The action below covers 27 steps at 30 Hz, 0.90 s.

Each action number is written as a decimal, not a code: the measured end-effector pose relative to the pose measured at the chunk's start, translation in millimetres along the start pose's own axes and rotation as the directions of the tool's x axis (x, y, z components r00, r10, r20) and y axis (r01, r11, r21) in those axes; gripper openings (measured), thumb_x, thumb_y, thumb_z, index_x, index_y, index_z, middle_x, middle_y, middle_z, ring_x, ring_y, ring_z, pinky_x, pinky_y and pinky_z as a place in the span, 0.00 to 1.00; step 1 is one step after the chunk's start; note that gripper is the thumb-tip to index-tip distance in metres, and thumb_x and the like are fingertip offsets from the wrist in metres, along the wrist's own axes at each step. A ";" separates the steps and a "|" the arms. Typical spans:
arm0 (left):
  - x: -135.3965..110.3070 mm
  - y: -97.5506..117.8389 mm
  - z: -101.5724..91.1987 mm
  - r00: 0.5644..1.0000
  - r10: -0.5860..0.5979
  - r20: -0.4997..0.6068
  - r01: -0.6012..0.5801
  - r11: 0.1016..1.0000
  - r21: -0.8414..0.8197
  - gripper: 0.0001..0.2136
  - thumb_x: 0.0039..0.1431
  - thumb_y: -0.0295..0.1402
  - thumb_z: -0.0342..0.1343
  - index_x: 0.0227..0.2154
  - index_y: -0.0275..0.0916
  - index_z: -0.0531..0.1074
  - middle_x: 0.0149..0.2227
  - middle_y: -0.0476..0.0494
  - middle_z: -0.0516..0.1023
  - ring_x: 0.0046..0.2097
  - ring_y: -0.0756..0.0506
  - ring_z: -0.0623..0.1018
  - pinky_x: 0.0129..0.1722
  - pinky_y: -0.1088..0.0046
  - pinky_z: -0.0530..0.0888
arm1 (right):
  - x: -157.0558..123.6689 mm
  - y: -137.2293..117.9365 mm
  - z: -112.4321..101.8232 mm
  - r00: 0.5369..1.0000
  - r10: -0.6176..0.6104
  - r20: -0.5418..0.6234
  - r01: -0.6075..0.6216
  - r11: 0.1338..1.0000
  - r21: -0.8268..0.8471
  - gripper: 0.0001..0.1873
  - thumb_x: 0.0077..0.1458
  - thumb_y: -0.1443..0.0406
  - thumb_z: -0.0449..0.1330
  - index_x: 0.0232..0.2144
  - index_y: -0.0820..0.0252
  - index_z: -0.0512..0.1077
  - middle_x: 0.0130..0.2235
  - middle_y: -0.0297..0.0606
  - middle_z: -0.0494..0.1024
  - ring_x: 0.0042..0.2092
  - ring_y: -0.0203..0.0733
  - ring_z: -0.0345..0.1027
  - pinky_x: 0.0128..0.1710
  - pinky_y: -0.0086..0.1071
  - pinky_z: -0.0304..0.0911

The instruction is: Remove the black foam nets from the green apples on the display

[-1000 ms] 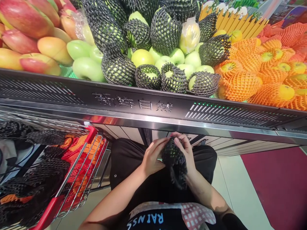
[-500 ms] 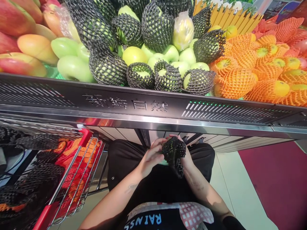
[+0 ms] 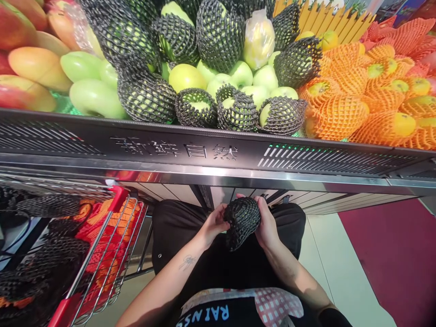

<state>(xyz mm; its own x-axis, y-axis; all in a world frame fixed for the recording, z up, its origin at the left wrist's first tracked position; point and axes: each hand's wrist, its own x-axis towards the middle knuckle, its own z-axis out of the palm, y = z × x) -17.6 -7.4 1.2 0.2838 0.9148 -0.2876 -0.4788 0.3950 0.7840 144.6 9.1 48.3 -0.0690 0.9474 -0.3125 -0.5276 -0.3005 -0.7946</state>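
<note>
Both of my hands are closed around a green apple in a black foam net sleeve (image 3: 242, 219), held at waist height in front of the display's metal edge. My left hand (image 3: 214, 223) grips its left side, and my right hand (image 3: 266, 224) cups its right side. The net covers most of the apple, and its loose end hangs down. Above, green apples (image 3: 241, 74) lie on the display shelf, several of them wrapped in the same black net (image 3: 199, 107).
A dark shelf front with lettering (image 3: 177, 147) runs across the view. Mangoes (image 3: 37, 63) lie at the upper left, and orange-netted fruit (image 3: 368, 97) at the right. A red wire shopping cart (image 3: 102, 254) holding black and orange nets stands at the lower left.
The net has been pulled further over the apple and now wraps most of it. My hands have shifted from working the net's opening to cupping its sides.
</note>
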 end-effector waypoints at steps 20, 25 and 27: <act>-9.1 -12.5 0.0 0.961 0.020 -0.277 -0.048 0.994 -0.094 0.24 0.34 0.52 0.72 0.31 0.40 0.79 0.27 0.47 0.83 0.32 0.41 0.82 0.33 0.65 0.77 | 14.0 3.6 -31.5 0.981 0.172 0.090 -0.164 0.982 -0.090 0.23 0.41 0.50 0.77 0.31 0.55 0.72 0.26 0.27 0.74 0.27 0.36 0.65 0.29 0.29 0.62; -13.6 -11.3 9.1 0.999 0.042 0.012 -0.042 0.999 0.000 0.29 0.34 0.53 0.73 0.36 0.38 0.82 0.35 0.40 0.86 0.41 0.35 0.83 0.44 0.59 0.77 | 17.9 15.5 -27.7 0.994 0.083 0.071 -0.073 0.988 -0.135 0.21 0.45 0.51 0.75 0.31 0.54 0.71 0.26 0.25 0.73 0.27 0.33 0.63 0.29 0.27 0.61; -13.6 -11.1 9.4 0.997 0.058 0.050 -0.060 0.998 0.029 0.30 0.36 0.54 0.73 0.39 0.37 0.82 0.37 0.39 0.86 0.43 0.34 0.83 0.48 0.57 0.77 | 14.4 12.9 -27.8 0.998 -0.021 0.056 0.031 0.982 -0.186 0.18 0.48 0.53 0.74 0.35 0.53 0.74 0.33 0.28 0.77 0.35 0.35 0.68 0.38 0.27 0.64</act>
<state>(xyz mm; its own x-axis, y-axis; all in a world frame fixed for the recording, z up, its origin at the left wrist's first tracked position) -8.3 -25.0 1.6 0.2963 0.9309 -0.2136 -0.4703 0.3368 0.8157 160.3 15.8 19.1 -0.1051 0.9582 -0.2661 -0.3624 -0.2861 -0.8870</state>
